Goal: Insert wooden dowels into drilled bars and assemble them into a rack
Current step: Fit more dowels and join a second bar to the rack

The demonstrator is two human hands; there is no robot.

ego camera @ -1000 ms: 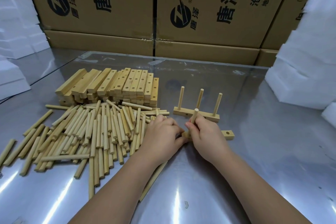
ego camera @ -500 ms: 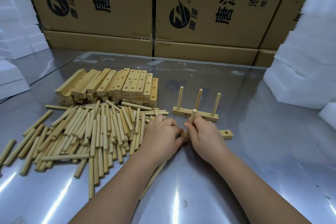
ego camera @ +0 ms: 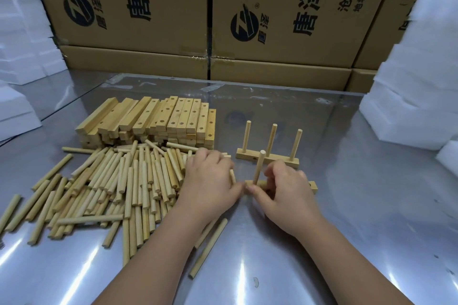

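Pale wooden drilled bar (ego camera: 312, 187) lies near centre on steel table (ego camera: 366, 205), one round wooden dowel (ego camera: 259, 168) upright in its left hole. Right hand (ego camera: 285, 190) pinches this bar, thumb at dowel's foot. Left hand (ego camera: 210, 181) curls over loose dowel heap (ego camera: 119, 181); hold unclear. Just beyond, finished bar (ego camera: 267, 160) carries three dowels. Since earlier frame, left hand has drawn leftward, off bar.

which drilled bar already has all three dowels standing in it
The far bar, behind the right hand; the near bar holds one dowel, the stacked bars none.
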